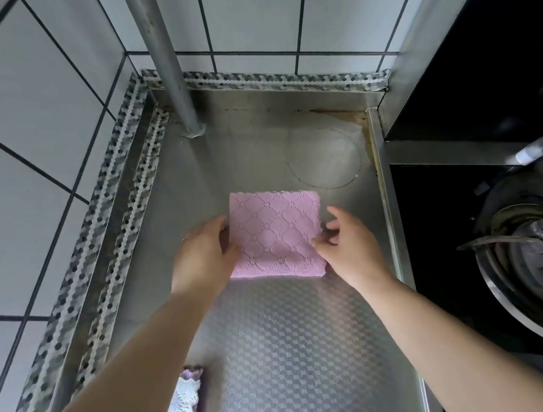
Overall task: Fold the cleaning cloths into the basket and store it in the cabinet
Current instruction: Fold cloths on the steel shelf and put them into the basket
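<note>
Pink cloth (276, 236) textured knit; counter (293, 358) embossed metal; wall tiles (26, 110) glossy.

Single head view, steep downward, close over steel counter (283, 359); both forearms enter from below; right side dim, probably stove.

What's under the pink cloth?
The pink cloth lies folded on the shiny patterned counter, with a hand at each side. Whatever is directly beneath it is covered.

Both hands (274, 252) grip a folded pink cloth (275, 234) on the counter (293, 358).
</note>
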The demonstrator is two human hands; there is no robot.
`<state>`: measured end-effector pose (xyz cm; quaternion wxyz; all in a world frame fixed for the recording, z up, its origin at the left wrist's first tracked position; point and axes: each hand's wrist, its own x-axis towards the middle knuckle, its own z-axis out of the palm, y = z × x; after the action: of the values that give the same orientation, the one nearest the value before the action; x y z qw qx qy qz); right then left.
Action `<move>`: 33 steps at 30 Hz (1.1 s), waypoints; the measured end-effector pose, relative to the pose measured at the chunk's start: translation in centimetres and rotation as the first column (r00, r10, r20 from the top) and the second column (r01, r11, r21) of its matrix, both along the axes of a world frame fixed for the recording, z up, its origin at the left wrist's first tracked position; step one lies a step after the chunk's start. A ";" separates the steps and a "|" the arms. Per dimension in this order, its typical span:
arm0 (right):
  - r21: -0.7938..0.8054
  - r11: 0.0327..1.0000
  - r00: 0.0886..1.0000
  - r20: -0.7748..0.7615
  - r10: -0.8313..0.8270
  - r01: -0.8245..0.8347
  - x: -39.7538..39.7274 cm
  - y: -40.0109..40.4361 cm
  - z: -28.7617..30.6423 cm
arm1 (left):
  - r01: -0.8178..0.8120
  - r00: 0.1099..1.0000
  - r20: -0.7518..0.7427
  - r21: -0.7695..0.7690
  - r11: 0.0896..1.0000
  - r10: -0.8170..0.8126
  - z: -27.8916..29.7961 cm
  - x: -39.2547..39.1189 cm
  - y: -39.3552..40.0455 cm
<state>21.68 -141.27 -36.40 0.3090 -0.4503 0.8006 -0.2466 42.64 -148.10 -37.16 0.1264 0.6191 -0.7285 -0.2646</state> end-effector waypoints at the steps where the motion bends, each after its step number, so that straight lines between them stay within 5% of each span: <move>1: 0.054 0.998 0.999 0.040 -0.024 0.022 0.0 0.2 0.1 | -0.035 0.997 -0.065 0.037 0.999 0.037 0.1 0.0 0.0; 10: 0.155 0.974 0.952 0.234 -0.199 0.166 0.6 -0.7 1.0 | -0.100 0.970 -0.183 0.284 0.954 0.157 0.8 -1.0 -1.1; 16: 0.148 0.943 0.681 0.660 -0.319 0.298 2.5 0.5 2.6 | -0.151 0.733 -0.449 0.624 0.767 0.510 2.9 0.7 0.2; 19: 0.109 0.963 0.668 0.701 -0.251 0.247 5.2 3.1 2.7 | -0.171 0.780 -0.439 0.535 0.827 0.445 5.1 3.7 2.5; 24: 0.145 0.980 0.639 0.743 -0.199 0.136 11.5 8.3 2.0 | -0.176 0.952 -0.190 0.303 0.937 0.240 7.8 9.8 8.0; 30: 0.147 0.988 0.661 0.736 -0.143 0.050 17.4 12.7 2.1 | -0.158 0.980 -0.090 0.182 0.971 0.177 7.5 16.2 14.5; 33: 0.135 0.991 0.758 0.649 -0.067 -0.027 19.2 14.8 2.2 | -0.135 0.988 -0.056 0.124 0.983 0.143 7.0 18.1 17.3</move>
<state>40.86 -126.46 -34.17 0.5953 -0.3057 0.6627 -0.3360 60.77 -130.84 -30.16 0.1308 0.6661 -0.6617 -0.3183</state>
